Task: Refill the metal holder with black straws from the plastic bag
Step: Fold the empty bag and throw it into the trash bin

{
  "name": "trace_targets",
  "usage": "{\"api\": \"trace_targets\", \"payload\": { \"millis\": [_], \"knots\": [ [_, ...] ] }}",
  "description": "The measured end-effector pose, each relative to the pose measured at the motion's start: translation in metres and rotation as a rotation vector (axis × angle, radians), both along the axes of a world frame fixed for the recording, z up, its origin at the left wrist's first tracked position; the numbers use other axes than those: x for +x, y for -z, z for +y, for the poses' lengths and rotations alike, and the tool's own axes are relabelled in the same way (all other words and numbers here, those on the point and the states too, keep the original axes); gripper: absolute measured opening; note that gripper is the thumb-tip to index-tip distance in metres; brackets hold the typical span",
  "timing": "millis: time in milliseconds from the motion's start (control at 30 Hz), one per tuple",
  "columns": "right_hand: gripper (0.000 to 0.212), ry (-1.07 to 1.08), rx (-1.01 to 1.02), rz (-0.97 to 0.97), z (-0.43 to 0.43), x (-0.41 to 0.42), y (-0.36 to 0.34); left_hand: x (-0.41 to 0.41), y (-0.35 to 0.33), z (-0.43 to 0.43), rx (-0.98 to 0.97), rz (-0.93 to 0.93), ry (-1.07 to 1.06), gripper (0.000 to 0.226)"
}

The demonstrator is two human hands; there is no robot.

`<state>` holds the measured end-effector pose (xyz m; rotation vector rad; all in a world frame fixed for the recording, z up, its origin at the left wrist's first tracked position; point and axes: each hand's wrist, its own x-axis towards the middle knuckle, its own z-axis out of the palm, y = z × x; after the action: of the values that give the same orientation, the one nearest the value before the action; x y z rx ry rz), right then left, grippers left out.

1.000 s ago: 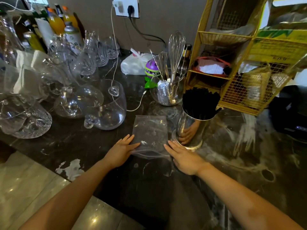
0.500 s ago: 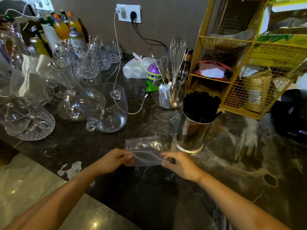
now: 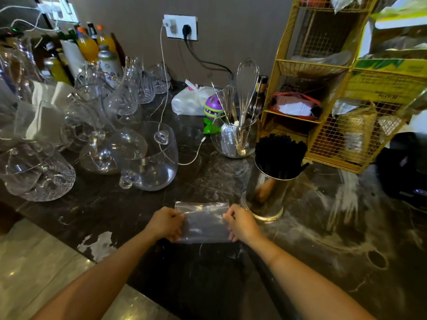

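A clear plastic bag [image 3: 203, 221], flat and with nothing visible inside, lies on the dark marble counter [image 3: 323, 239] between my hands. My left hand [image 3: 167, 224] pinches its left edge and my right hand [image 3: 239, 224] pinches its right edge. Just right of the bag stands the shiny metal holder [image 3: 268, 197], upright and packed with black straws [image 3: 279, 154] that stick out of its top.
Glass jugs and bowls [image 3: 147, 158] crowd the left of the counter. A glass jar of utensils with a whisk [image 3: 235, 137] stands behind the holder. A yellow wire rack [image 3: 335, 88] fills the back right. A white charging cable [image 3: 191, 155] trails across the counter.
The bag lay flat and long under my open palms; both hands have since gripped its sides and folded it into a shorter piece nearer the counter's front edge.
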<state>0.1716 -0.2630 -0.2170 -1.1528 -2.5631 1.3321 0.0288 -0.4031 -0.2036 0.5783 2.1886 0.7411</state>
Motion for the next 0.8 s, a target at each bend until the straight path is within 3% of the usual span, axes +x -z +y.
{"api": "trace_targets", "payload": {
  "millis": [33, 167, 233, 333, 533, 700, 800],
  "knots": [
    [0.007, 0.013, 0.055, -0.025, -0.002, -0.003, 0.000, 0.001, 0.001, 0.002, -0.018, 0.039, -0.013, 0.020],
    [0.033, 0.054, 0.232, -0.079, -0.008, -0.010, 0.001, 0.008, 0.006, 0.000, -0.066, 0.407, -0.017, 0.019],
    [0.032, 0.042, 0.280, -0.110, -0.009, -0.009, -0.001, 0.011, 0.009, -0.002, -0.041, 0.592, 0.008, 0.019],
    [0.026, -0.081, 0.393, -0.116, -0.009, -0.008, -0.002, 0.013, 0.013, 0.000, 0.027, 0.719, 0.173, 0.013],
    [0.046, -0.475, 0.559, 0.013, -0.004, -0.006, 0.002, 0.008, 0.017, -0.002, 0.129, 0.829, 0.602, 0.028],
    [0.042, -0.608, 0.504, -0.067, -0.006, 0.000, -0.005, 0.009, 0.005, -0.010, 0.010, 0.700, 0.715, 0.056],
    [0.052, -0.682, 0.476, -0.154, -0.008, 0.007, -0.014, 0.010, -0.005, -0.013, -0.100, 0.655, 0.835, 0.059]
  ]
}}
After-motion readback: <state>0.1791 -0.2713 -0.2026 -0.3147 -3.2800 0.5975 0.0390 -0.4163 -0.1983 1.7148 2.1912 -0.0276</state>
